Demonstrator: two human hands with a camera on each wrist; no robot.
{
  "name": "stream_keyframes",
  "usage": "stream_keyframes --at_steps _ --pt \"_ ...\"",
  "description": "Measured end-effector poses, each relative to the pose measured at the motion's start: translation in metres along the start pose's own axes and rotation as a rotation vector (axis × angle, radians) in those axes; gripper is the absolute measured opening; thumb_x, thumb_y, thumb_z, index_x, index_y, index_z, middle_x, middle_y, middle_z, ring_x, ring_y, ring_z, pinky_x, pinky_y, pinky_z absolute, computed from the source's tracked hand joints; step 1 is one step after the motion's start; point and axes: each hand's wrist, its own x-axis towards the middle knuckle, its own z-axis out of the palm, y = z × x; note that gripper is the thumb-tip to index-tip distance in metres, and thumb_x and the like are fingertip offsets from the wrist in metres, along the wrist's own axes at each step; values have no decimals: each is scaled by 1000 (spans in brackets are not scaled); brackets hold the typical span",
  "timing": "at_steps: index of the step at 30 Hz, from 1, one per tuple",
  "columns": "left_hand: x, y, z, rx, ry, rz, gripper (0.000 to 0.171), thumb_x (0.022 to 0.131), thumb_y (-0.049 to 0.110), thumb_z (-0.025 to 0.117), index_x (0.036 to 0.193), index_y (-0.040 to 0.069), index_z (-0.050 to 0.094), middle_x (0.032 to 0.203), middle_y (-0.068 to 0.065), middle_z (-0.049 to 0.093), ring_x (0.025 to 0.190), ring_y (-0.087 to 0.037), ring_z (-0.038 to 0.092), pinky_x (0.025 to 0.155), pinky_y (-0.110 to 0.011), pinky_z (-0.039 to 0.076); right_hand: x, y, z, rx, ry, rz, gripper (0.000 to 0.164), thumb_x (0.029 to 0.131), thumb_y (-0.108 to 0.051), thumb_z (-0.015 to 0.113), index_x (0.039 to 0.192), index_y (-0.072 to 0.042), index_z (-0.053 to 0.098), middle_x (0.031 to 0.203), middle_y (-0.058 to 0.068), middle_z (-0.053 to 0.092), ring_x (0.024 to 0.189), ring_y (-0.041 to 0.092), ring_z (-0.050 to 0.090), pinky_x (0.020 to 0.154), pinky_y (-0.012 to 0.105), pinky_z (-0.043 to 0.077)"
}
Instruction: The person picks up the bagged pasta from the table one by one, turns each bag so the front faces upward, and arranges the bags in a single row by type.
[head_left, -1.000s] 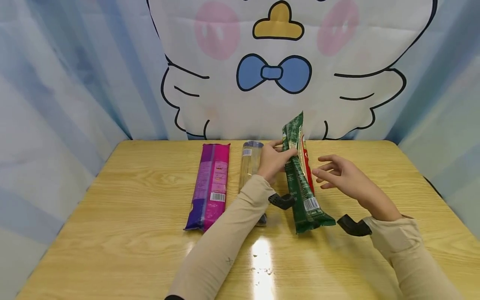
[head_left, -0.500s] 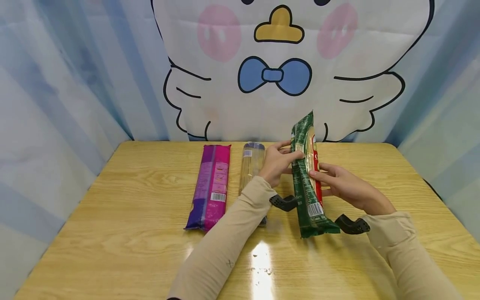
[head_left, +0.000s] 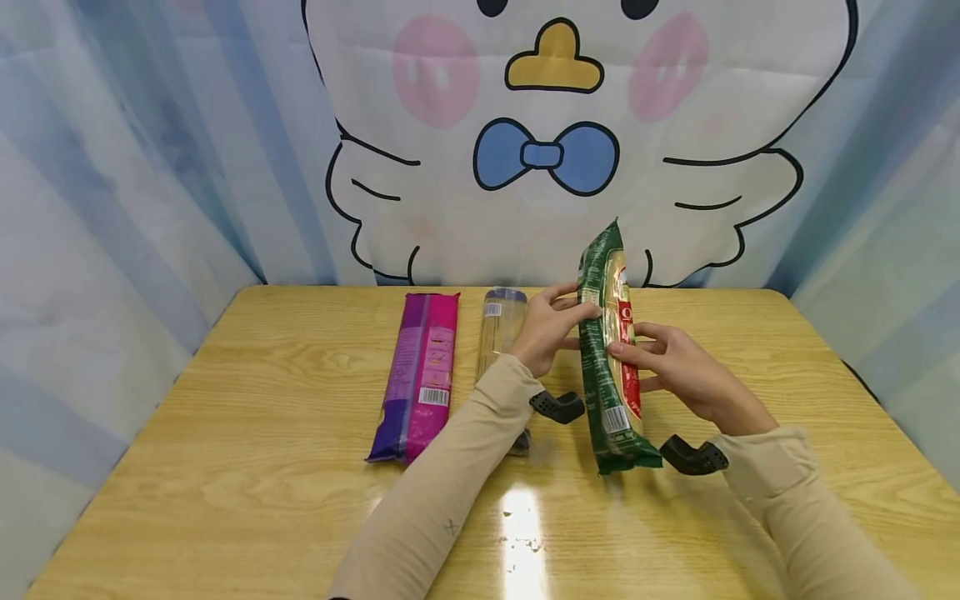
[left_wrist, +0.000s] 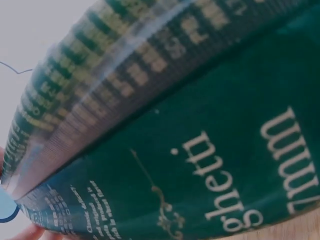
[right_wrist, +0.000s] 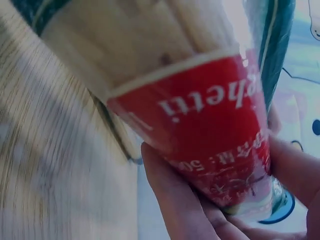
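Observation:
A green packet of spaghetti (head_left: 595, 375) with a red label stands tilted above the table, between both hands. My left hand (head_left: 551, 325) grips its left edge, thumb across the green back. From the right, my right hand (head_left: 686, 371) holds it between thumb and fingers. In the left wrist view the green side of the spaghetti packet (left_wrist: 150, 155) fills most of the picture, and only a bit of fingers (left_wrist: 32, 233) shows. The right wrist view has the red label (right_wrist: 200, 120) close up, with fingers (right_wrist: 175, 197) around the packet's end.
To the left lies a pink and purple packet (head_left: 420, 375). Beside it a clear packet of long thin sticks (head_left: 498, 329) lies partly behind my left forearm. The wooden table (head_left: 247, 433) ends at a printed curtain (head_left: 480, 225).
My right hand has moved left and taken hold of the spaghetti packet. The packet has shifted slightly right and turned, so more of its red label and clear window shows.

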Motion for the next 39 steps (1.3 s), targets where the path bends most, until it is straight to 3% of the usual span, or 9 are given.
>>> stream_keyframes --at_steps 6,10,15,21,29,34,39 --pt "-1 -1 -6 18 -48 12 62 89 13 71 146 12 47 138 -13 55 113 -23 63 79 -43 61 -1 -5 5 -15 43 -22 76 101 -32 58 153 8 19 129 26 59 107 17 66 85 43 60" --pt "-3 2 -8 61 -56 24 62 91 16 70 147 14 46 141 -14 53 117 -25 61 80 -42 60 -1 -9 7 -19 60 -18 79 101 -33 59 153 8 18 128 27 59 103 13 67 83 41 60" --pt "-11 7 -9 169 -57 40 58 92 21 71 146 12 48 138 -13 55 114 -24 62 82 -39 60 -3 -12 10 -57 110 -3 84 99 -35 62 154 8 17 137 34 51 103 11 66 83 39 60" --pt "-28 15 -4 329 -71 70 53 93 25 71 140 7 53 128 -12 59 104 -22 63 87 -43 59 -4 -13 11 -98 215 -19 78 97 -39 64 150 6 30 134 35 54 92 10 70 78 35 61" --pt "-39 21 8 425 -35 34 65 90 35 74 142 6 48 132 -13 57 102 -24 63 73 -36 61 -6 -15 12 -129 234 -22 79 96 -40 65 150 7 32 133 34 55 91 5 69 76 34 61" --pt "-42 22 13 452 -14 42 56 88 36 75 128 2 55 124 -14 59 91 -20 63 67 -37 61 -10 -16 14 -173 254 -45 78 93 -38 69 149 5 35 127 32 60 87 5 70 75 36 62" --pt "-43 18 13 426 -5 45 43 87 38 77 109 4 62 98 -8 66 75 -15 64 60 -30 58 -11 -17 23 -342 293 -91 71 92 -32 72 143 7 42 101 25 72 73 17 73 66 35 62"
